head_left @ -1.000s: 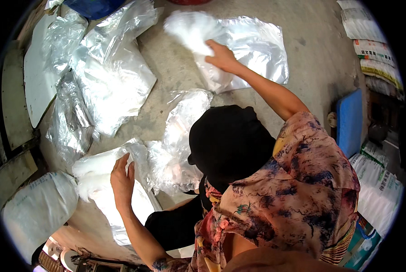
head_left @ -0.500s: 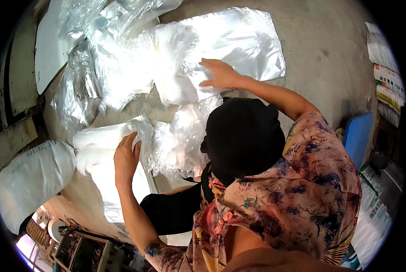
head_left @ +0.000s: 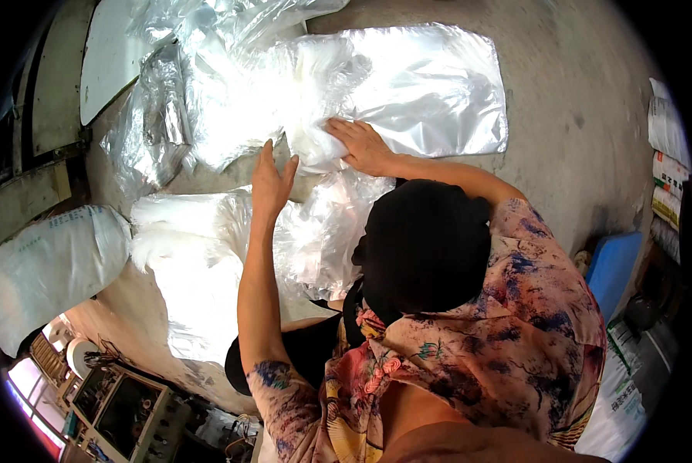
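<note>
Clear plastic bags or sheets lie in a flat, shiny stack (head_left: 438,89) at the far side of the floor, bunched and frilled toward the left. My right hand (head_left: 367,150) rests on the near edge of its crumpled part, fingers stretched out and gripping nothing. My left hand (head_left: 271,185) is open, its fingers pointing toward the bunched plastic; whether the fingertips touch it I cannot tell. Nearer to me, a second stack of clear plastic (head_left: 195,270) lies left of my left forearm. Crumpled clear plastic (head_left: 323,231) sits between my forearms.
A loose heap of clear plastic (head_left: 149,123) lies at the far left beside a white board (head_left: 114,54). A filled white sack (head_left: 56,270) stands at the left. Open-fronted equipment (head_left: 122,413) is at the lower left. A blue panel (head_left: 614,270) and folded sacks (head_left: 668,123) line the right.
My left hand has moved away and to the right, from above the nearer stack to the bunched plastic. My right hand has settled on the crumpled part. The view has shifted slightly.
</note>
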A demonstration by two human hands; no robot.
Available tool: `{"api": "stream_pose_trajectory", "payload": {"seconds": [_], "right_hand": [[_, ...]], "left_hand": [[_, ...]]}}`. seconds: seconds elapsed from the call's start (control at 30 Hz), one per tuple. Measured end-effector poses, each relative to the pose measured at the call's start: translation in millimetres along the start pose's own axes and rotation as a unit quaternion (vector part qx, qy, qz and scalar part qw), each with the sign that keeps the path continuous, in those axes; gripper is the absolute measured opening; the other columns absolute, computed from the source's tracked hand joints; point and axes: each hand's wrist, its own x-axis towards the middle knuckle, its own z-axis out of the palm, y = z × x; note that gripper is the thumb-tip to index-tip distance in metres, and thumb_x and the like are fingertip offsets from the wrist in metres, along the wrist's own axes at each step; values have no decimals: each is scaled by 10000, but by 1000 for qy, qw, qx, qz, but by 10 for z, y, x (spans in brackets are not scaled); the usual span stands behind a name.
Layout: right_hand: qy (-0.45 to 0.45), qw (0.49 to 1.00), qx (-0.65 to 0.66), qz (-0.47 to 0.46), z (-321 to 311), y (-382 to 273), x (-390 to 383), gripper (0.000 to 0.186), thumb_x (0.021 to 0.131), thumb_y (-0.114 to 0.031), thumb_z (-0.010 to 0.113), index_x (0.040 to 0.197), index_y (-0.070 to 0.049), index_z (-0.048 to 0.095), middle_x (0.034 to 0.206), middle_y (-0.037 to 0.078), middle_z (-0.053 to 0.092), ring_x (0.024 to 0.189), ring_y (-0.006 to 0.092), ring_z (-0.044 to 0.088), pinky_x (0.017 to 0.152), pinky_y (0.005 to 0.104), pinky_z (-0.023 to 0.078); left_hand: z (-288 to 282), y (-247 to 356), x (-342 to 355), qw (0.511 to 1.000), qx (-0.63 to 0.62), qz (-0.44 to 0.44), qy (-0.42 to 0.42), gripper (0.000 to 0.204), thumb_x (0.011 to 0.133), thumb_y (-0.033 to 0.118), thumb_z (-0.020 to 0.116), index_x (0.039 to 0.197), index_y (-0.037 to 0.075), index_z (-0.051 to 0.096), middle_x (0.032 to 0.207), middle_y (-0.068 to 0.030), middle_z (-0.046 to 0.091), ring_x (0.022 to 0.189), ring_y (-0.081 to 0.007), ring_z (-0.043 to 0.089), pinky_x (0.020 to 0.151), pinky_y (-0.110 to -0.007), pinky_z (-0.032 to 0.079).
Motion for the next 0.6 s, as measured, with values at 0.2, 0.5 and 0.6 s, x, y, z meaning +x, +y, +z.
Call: {"api": "stream_pose_trajectory", "payload": {"seconds": [0.2,0.5,0.6], "right_hand": [[-50,895,363,253,-570,170,-75,390,973,-264,511,1264,-16,589,1087,177,669,969,294,644,866,395,500],[87,594,754,266,-956,662,-365,309,1022,-262,445,1210,-58,580,1202,77,614,1110,200,581,987,348,459],[52,803,565,183,-966,501,-308,301,1008,-242,478,1213,-51,587,1190,78,620,1092,204,583,980,341,453]], "left_hand": [[590,-388,292,993,-60,-91,52,747,863,357,725,1342,-140,439,1271,-351,549,1193,-400,562,1001,-419,442],[566,-51,377,939,-295,-178,-15,446,929,241,652,1187,-117,584,1049,-148,682,936,-180,624,824,-322,485],[596,225,407,907,-352,-227,-38,349,933,195,632,1129,-94,627,1011,-121,690,893,-166,616,797,-312,481]]}}
